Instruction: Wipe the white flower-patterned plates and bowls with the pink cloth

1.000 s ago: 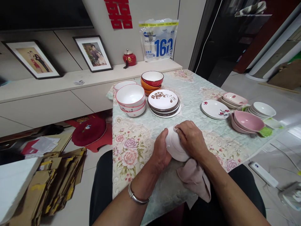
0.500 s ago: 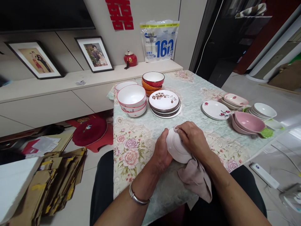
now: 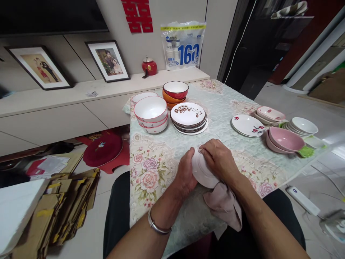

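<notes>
My left hand (image 3: 186, 172) is closed on the left rim of a small white plate (image 3: 201, 168), thumb along its edge. The plate is tilted, and a ring shows on the face turned toward me. My right hand (image 3: 217, 158) lies over the plate's upper right part with its fingers curled against it. A greyish-pink cloth (image 3: 225, 205) hangs from beneath that hand, below the plate. How much of the cloth is bunched under the fingers is hidden.
Beyond my hands stand a stack of brown-flowered plates (image 3: 188, 114), pink-rimmed bowls (image 3: 151, 109) and red and orange bowls (image 3: 175, 94). To the right are flowered plates (image 3: 247, 126), pink dishes (image 3: 286, 139) and small white bowls (image 3: 304, 126). Flattened cardboard (image 3: 61, 205) lies on the floor at left.
My right hand has shifted slightly left across the plate. The plate and cloth are almost where they were, and my left hand keeps its hold.
</notes>
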### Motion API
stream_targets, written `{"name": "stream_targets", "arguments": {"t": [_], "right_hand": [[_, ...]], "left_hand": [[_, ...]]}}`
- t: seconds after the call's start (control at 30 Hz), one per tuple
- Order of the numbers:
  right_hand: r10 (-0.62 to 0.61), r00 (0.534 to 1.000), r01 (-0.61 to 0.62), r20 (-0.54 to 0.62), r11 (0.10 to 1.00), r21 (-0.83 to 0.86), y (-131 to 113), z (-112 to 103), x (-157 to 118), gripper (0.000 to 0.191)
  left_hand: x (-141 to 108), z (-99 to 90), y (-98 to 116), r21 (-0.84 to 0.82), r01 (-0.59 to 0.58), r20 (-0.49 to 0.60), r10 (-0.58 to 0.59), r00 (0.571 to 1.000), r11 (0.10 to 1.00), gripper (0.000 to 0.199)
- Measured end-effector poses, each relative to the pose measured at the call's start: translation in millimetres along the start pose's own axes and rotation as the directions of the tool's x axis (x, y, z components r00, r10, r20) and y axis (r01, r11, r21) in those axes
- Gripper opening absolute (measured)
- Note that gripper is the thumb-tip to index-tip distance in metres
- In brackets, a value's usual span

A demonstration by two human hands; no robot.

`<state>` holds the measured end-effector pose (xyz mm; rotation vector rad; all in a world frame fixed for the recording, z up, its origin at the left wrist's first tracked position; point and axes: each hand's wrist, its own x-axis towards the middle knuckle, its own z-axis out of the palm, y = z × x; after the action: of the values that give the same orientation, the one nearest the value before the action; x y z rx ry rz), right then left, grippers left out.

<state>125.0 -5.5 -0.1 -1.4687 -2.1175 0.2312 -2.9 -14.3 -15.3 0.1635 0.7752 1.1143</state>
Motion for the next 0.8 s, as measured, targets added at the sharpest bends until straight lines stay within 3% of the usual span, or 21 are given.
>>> {"name": "stream_targets", "arguments": {"t": [0.1, 0.4, 0.8], "right_hand": [[-0.006, 1.000, 0.007, -0.007, 0.998, 0.056, 2.3, 0.7, 0.1, 0.023], [0.161, 0.987, -0.160, -0.007, 0.985, 0.072, 15.1, 1.9, -3.2, 0.023], [0.141, 0.989, -0.140, -0.035, 0.989, 0.050, 16.8, 5.2, -5.9, 0.023]], "left_hand": [[-1.1, 0.1, -0.1, 0.017, -0.014, 0.003, 0.014, 1.000, 1.000, 0.027], [-5.4, 1.1, 3.7, 0.164, -0.056, 0.002, 0.057, 0.998, 0.985, 0.023], [-6.1, 0.3, 6.4, 0.201, -0.043, 0.005, 0.043, 0.999, 0.979, 0.024]]}}
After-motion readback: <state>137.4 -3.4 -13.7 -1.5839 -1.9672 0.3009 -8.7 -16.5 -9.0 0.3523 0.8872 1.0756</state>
